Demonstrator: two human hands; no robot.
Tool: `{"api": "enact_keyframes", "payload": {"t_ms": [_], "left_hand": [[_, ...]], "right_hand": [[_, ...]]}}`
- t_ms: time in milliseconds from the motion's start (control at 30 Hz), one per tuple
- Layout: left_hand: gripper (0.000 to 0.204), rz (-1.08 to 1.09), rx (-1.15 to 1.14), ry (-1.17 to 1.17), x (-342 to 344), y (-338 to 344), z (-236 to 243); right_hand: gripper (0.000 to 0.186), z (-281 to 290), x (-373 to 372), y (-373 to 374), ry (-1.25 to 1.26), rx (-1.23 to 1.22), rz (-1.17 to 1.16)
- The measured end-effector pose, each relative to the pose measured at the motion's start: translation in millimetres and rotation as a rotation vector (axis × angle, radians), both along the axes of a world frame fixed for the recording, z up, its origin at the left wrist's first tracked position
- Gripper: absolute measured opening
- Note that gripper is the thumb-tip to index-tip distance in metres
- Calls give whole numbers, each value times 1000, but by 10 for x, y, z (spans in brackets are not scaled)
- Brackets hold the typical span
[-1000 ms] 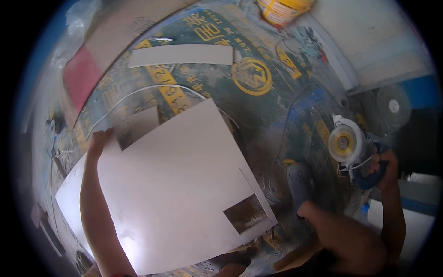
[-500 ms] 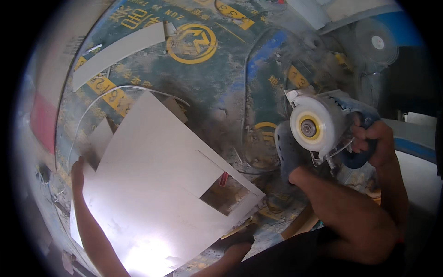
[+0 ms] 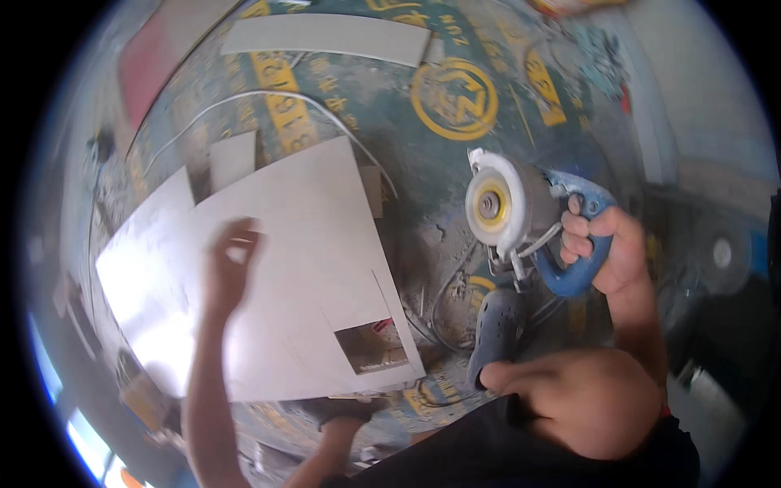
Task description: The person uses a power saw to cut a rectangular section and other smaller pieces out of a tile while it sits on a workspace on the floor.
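Note:
My right hand point(image 3: 606, 244) is wrapped round the blue loop handle of a dusty handheld circular saw point(image 3: 512, 211). Its pale round guard and yellow hub face left, and the saw is held up above the floor. A large white board point(image 3: 277, 268) lies to the left, with a rectangular cutout near its lower right corner and thin cut lines beside the opening. Over the board is my left hand point(image 3: 233, 264), blurred by motion; its fingers are loosely bent, and white shows through a gap between them. I see nothing held in it.
A curved pale strip point(image 3: 325, 37) lies at the far side of the dusty green printed floor sheet point(image 3: 390, 93). A white cable point(image 3: 244, 96) loops behind the board. My grey clog point(image 3: 496, 329) stands below the saw, near a dark cord point(image 3: 439, 325). Small offcuts point(image 3: 233, 161) lie by the board's far edge.
My left hand has left the board's left edge and come over its middle. The saw remains in my right hand. The head view has swung, shifting the scene and turning the board within it.

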State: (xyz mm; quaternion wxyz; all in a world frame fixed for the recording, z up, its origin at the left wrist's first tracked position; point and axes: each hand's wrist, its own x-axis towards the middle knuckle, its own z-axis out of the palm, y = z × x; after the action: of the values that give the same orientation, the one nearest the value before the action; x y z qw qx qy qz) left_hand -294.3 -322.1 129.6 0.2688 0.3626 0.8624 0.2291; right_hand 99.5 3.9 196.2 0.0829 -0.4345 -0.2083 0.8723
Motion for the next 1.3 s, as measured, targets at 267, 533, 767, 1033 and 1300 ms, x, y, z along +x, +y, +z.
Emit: {"api": "enact_keyframes", "payload": {"t_ms": [267,533,767,1033,1300], "left_hand": [[74,299,-529,-1022,3435,158,-218],[66,619,-275,-251,3971,338,-750],[76,483,-196,-249,4137,4,-551],[78,399,-179,-531,3933,-90,-678],[84,386,-48,-673,4057,22,-932]], "right_hand": [[30,154,-641,663,51,27,37],[30,164,-320,584,22,73,136],[29,517,39,-25,-71,158,-36],[33,1710,1110,-1237,-120,349,-338],[32,2790,1935,-1984,-223,721,-456]]}}
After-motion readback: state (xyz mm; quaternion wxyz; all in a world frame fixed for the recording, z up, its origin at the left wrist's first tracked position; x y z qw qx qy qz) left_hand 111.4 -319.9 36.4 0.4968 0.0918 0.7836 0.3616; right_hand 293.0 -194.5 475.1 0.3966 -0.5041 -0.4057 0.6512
